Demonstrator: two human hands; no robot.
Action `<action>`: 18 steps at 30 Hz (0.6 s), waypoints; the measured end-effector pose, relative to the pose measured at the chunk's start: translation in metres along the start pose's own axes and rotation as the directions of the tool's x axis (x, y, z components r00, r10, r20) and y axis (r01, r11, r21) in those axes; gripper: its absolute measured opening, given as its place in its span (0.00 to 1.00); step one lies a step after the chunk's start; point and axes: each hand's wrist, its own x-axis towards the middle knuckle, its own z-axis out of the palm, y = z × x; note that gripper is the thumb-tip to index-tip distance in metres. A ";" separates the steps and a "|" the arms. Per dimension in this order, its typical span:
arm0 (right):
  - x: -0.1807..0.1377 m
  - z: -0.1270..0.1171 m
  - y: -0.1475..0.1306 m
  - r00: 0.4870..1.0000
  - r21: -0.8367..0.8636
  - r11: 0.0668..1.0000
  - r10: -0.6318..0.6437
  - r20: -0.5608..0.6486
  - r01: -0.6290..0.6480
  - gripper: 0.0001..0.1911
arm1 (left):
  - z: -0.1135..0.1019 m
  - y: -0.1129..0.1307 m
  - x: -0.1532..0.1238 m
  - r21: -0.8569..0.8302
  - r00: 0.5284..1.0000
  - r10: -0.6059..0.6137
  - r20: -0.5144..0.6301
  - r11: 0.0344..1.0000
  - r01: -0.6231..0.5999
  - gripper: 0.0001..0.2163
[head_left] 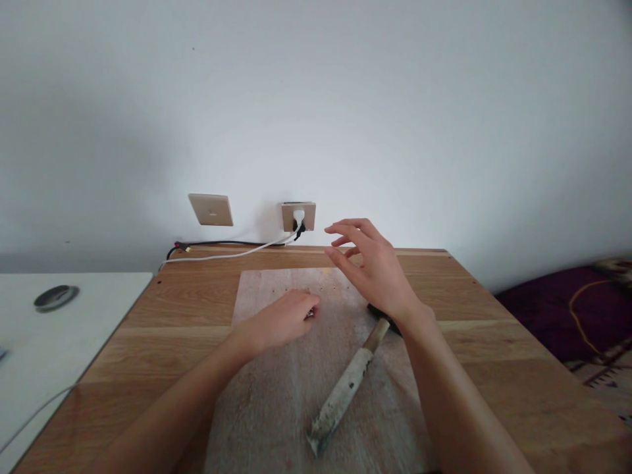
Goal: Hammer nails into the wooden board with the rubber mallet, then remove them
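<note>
My left hand (284, 319) rests on a pale worn board (276, 395) on the wooden table (494, 342), fingers curled around a small dark object at its fingertips (310, 313); what that object is cannot be made out. My right hand (368, 263) hovers above the board's far right part, fingers spread and holding nothing. A hammer with a pale, stained wooden handle (345, 385) lies diagonally on the board, its dark head (380, 311) partly hidden under my right wrist.
Two wall plates sit behind the table: a blank one (211, 209) and a socket (298, 216) with a white plug and cables running left. A white table (59, 329) with a round grommet stands at left. Purple fabric (557, 309) lies at right.
</note>
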 end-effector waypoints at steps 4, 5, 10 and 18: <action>0.000 0.001 0.002 1.000 -0.014 1.000 0.004 0.024 -0.003 0.14 | 0.006 0.003 0.004 0.006 0.997 0.031 -0.073 0.999 -0.031 0.11; -0.001 0.001 0.002 1.000 -0.020 1.000 0.004 0.029 -0.004 0.14 | 0.007 0.003 0.004 0.011 0.996 0.038 -0.083 0.999 -0.037 0.11; -0.001 -0.008 -0.006 1.000 -0.049 0.999 -0.017 0.023 0.019 0.12 | 0.010 0.002 0.005 0.058 0.992 0.096 -0.082 0.994 -0.092 0.13; -0.015 -0.058 -0.032 0.960 0.023 0.998 -0.050 -0.275 0.059 0.02 | -0.013 0.011 -0.005 0.083 0.984 0.175 0.043 0.981 -0.178 0.09</action>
